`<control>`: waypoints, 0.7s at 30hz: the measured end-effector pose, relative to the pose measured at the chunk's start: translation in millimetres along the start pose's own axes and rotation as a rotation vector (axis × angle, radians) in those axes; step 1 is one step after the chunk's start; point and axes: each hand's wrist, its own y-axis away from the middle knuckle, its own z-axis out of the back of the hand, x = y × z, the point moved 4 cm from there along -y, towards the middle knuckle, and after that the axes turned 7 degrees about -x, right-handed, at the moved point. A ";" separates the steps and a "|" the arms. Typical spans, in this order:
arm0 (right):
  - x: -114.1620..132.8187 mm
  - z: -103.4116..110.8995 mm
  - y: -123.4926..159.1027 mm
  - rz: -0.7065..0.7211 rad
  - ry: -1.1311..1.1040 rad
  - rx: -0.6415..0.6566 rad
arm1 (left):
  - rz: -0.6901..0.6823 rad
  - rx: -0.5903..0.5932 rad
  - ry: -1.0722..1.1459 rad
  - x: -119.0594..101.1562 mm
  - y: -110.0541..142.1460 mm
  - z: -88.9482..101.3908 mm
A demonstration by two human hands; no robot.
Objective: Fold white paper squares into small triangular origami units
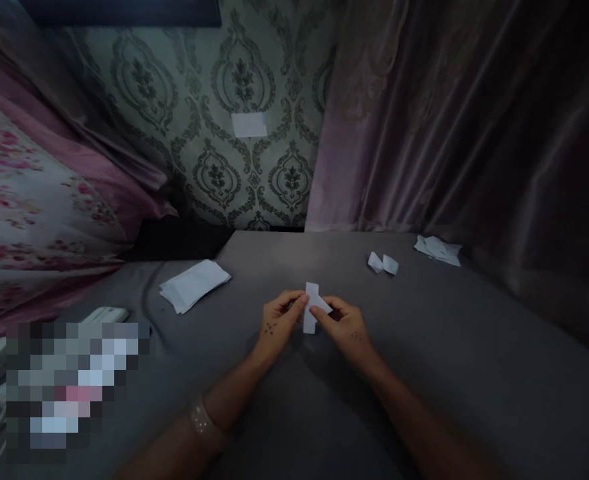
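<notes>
A small folded piece of white paper is held up between both hands, over the middle of the grey sheet. It has a narrow upright strip and a pointed flap on the right side. My left hand pinches its left edge with thumb and fingers. My right hand grips the pointed flap, thumb in front and fingers behind. The fingers behind the paper are partly hidden.
A stack of white paper sheets lies to the left. Further right sit a folded paper shape and a pile of paper pieces. Curtains hang on both sides. A pixelated patch covers the lower left, near a white object and cables.
</notes>
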 end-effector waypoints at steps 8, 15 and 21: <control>35.7 7.1 13.4 0.461 0.268 -0.274 | 0.157 -0.039 0.231 -7.4 1.1 -3.6; 48.7 2.3 24.1 0.728 0.460 -0.230 | 0.164 -0.024 0.297 -13.3 5.1 -7.2; 47.5 1.8 25.8 0.748 0.556 -0.262 | 0.159 -0.010 0.296 -10.7 4.4 -8.0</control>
